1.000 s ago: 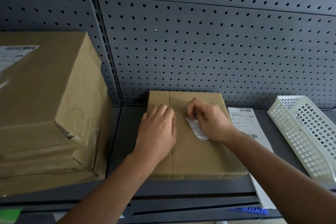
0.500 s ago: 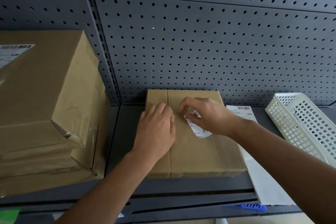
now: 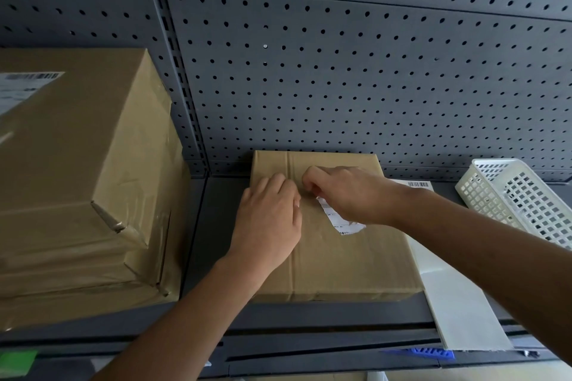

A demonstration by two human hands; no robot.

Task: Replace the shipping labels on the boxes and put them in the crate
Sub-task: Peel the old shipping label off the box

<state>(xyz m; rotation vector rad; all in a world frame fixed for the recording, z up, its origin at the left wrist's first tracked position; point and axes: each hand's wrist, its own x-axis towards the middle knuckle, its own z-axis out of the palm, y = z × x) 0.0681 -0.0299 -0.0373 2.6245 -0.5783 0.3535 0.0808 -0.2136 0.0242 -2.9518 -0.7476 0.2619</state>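
A person's two bare hands work on a flat cardboard box [image 3: 337, 260] lying mid-shelf, its far side against the back edge of a dark grey metal shelf [image 3: 213, 226]. The left hand [image 3: 266, 219] lies palm down on the box's left half, fingers straight and pressed together. The right hand [image 3: 349, 195] curls over the taped centre seam, thumb and fingertips pinching the upper end of a torn white shipping label [image 3: 340, 221]. The label's ragged lower edge lies on the brown top.

Just beside the box's right side lies one glossy white label sheet [image 3: 461, 306], a barcode at its far end and its near end hanging over the shelf's front edge. At the shelf's right end, toward the back, sits one white plastic lattice crate [image 3: 523, 195], tilted, its walls pierced with square holes.

At the left end stands one large cardboard carton [image 3: 80, 182], creased and sealed with clear tape, with one barcode label [image 3: 26, 86] on its top. Whether the crumpled cardboard beneath it is a separate box cannot be told. Behind everything rises a matte grey pegboard back panel [image 3: 340, 71] dotted with round holes.
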